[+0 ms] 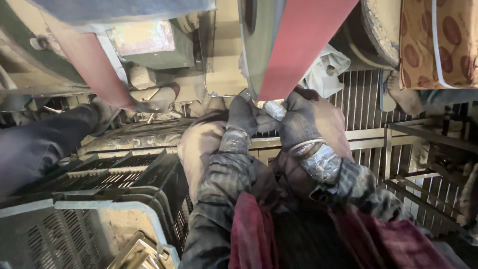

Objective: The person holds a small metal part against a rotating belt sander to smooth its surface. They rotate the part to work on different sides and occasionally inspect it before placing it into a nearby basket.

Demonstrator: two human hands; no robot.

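Note:
Both my hands wear dark, dirty gloves with taped wrists. My left hand [242,115] and my right hand [298,122] meet in front of me and together grip a small shiny metal piece [274,109]. The piece is pressed up against the lower end of a red sanding belt [301,42] that runs diagonally up to the top of the view. My sleeves are grimy and a dark red cloth [251,234] covers my lap.
A black slatted plastic crate [109,172] and a grey perforated crate [59,234] sit at lower left. A metal grille [368,124] spans the right. Another person's dark-sleeved arm [45,139] reaches in from the left beside a second red belt [92,67]. A patterned cloth [438,40] hangs top right.

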